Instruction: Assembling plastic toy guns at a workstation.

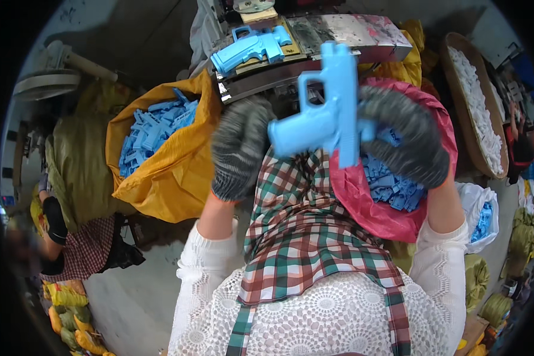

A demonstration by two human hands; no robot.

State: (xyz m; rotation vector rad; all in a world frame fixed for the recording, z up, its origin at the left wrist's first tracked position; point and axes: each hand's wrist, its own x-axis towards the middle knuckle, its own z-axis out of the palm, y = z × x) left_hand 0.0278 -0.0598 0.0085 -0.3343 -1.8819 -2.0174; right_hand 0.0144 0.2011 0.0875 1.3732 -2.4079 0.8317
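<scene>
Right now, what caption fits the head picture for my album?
A gloved right grip holds a blue toy gun near a pink sack of blue pieces.

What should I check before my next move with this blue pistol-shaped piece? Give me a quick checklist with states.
1. Pistol-shaped piece held: ok, the right hand has it by its side.
2. Left hand touching its handle: cannot tell; it is close beside the handle's end.
3. Both hands gloved: ok, dark knit gloves.
4. Metal equipment ahead free of pieces: not ok, a second blue piece lies on it.
5. Yellow sack open: ok, blue pieces inside.
6. Pink sack open: ok, blue pieces inside.
</scene>
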